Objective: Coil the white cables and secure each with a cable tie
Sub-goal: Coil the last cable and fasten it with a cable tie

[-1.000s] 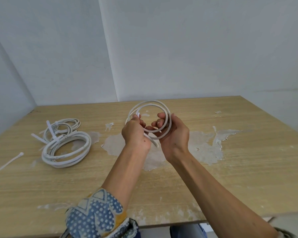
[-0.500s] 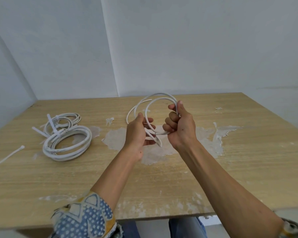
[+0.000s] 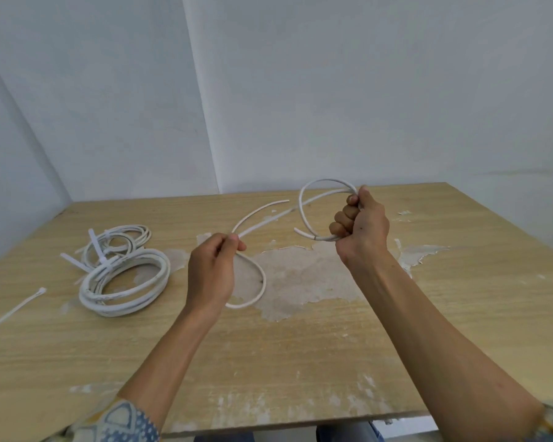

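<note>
A thin white cable [image 3: 270, 216] stretches loosely between my two hands above the wooden table [image 3: 300, 362]. My right hand [image 3: 359, 223] grips one loop of it at the upper right, fingers curled round the strands. My left hand [image 3: 213, 269] pinches the cable further left, and a second loop hangs below that hand to its right. One free end points up and to the right behind the left hand. Two coiled white cables [image 3: 123, 279] bound with cable ties lie on the table at the left.
A loose white cable tie [image 3: 13, 309] lies near the table's left edge. Patches of peeled veneer mark the table's middle. Pale walls meet in a corner behind the table. The table's front edge runs just above my knees.
The tight coil held in both hands has come apart. My hands have moved away from each other, the right one up and right, and the cable now spreads in two loose loops.
</note>
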